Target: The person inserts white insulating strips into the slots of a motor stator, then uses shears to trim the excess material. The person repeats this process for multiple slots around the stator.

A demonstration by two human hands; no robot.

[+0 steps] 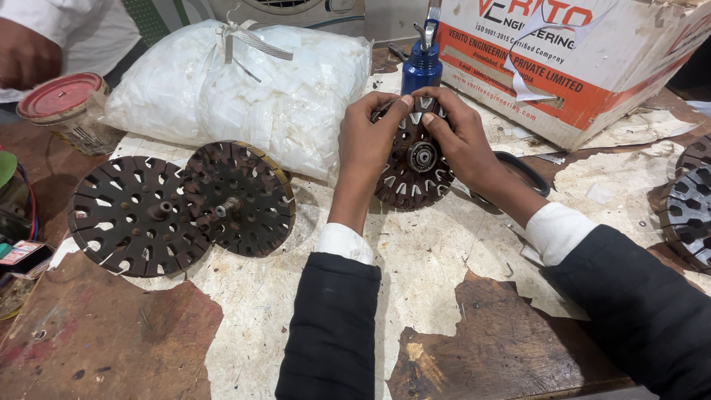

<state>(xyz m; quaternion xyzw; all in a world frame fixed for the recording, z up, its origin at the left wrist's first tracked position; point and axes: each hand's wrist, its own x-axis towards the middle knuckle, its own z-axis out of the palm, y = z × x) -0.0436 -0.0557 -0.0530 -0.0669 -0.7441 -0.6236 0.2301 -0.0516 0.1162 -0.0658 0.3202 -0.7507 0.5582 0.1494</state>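
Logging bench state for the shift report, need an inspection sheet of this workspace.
Surface: worn brown wooden bench under torn white paper.
Job's things: dark round slotted metal stator disc, tilted on edge; white slips sit in some slots.
Clutter: two similar discs lying flat at left, clear bag of white paper slips, blue bottle, red-lidded tin, cardboard box.
Grips: left hand and right hand both hold the disc's top edge.
Cables: nothing seen.
Surroundings: another person's sleeve at top left.
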